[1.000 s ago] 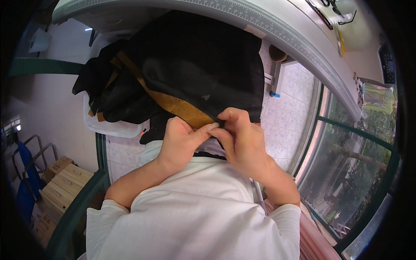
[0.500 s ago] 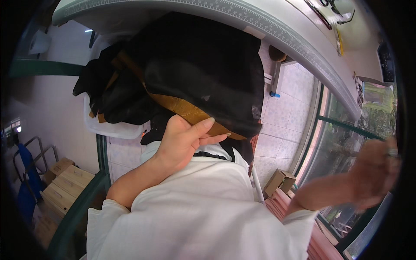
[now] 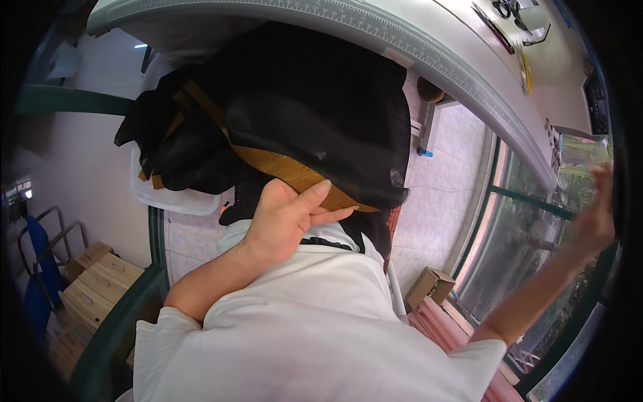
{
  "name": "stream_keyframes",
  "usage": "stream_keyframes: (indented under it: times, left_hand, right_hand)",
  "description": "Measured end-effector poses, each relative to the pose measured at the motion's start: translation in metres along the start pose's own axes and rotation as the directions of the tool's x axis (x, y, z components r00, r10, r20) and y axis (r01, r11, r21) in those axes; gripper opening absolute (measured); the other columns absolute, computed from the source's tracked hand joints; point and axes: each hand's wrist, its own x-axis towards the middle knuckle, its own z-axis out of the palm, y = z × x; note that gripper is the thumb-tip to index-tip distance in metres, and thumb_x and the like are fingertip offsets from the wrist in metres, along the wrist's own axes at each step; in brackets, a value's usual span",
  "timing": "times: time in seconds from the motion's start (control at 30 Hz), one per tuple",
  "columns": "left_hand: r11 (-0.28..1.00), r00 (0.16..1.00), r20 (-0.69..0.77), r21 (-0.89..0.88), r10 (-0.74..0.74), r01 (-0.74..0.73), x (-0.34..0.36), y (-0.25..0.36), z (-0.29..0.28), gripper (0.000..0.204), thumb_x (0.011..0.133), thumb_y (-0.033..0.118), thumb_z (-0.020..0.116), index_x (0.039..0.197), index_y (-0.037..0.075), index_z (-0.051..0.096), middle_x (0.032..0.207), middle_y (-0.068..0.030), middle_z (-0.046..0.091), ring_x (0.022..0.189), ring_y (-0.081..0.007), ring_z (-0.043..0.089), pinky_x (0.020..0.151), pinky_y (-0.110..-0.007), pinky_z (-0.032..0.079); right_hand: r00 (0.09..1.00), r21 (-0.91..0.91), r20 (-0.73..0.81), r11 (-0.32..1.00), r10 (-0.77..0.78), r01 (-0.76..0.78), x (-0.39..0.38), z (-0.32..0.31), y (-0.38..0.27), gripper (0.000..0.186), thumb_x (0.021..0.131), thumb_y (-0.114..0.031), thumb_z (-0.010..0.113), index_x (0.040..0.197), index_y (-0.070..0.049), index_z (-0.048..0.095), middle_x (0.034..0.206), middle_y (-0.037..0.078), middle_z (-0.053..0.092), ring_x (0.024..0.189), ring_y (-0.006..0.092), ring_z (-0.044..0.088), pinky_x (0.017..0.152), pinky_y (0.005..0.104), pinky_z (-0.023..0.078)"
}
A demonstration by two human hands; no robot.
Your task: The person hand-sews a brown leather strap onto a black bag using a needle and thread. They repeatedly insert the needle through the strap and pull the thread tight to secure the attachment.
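Black fabric [image 3: 315, 100], thin and slightly shiny, is bunched over my lap and hangs in folds toward the left. A golden-brown band [image 3: 281, 166] with a quilted-looking pattern runs along its near edge. At that edge my left hand [image 3: 278, 218] is closed, the band pinched between thumb and fingers. Out at the far right, away from the fabric, my right hand [image 3: 595, 211] is raised on a stretched arm near the window. Motion smears its fingers, so what it may hold cannot be made out.
A white worktable [image 3: 462, 63] with a ruler-marked edge curves across the front. Scissors [image 3: 501, 8] and tools lie on it. A white plastic bin [image 3: 177, 199] stands under the fabric at left. A cardboard box [image 3: 429, 287] and pink material [image 3: 445, 328] are at right.
My right hand has moved forward and outward, and its arm has straightened. My left hand keeps its pinch on the fabric's band in nearly the same place.
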Motion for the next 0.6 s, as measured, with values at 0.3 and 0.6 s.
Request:
stream_keyframes:
  times: [0.3, 0.6]
  left_hand:
    - [0.998, 0.998, 0.043, 0.047, 0.047, -0.049, -0.010, 0.013, 0.009, 0.024, 0.104, 0.008, 0.051, 0.111, -0.011, 0.064, 0.113, -0.0160, 0.069, 0.106, -0.0255, 0.070, 0.099, -0.047, 0.057]
    - [0.996, 0.997, 0.006, 0.037, 0.079, -0.080, -0.012, 0.013, 0.018, 0.022, 0.104, 0.008, 0.054, 0.106, -0.010, 0.067, 0.110, -0.0155, 0.071, 0.104, -0.0241, 0.070, 0.097, -0.046, 0.058]
  right_hand:
    - [0.556, 0.518, 0.828, 0.282, 0.070, -0.807, -0.146, 0.115, -0.199, 0.005, 0.092, 0.001, 0.067, 0.091, 0.003, 0.063, 0.067, 0.002, 0.066, 0.056, 0.0021, 0.054, 0.049, 0.0189, 0.040]
    - [0.578, 0.531, 0.814, 0.327, 0.059, -0.781, -0.150, 0.121, -0.198, 0.005, 0.092, 0.000, 0.067, 0.091, 0.003, 0.063, 0.063, 0.002, 0.064, 0.054, 0.0021, 0.052, 0.048, 0.0191, 0.039]
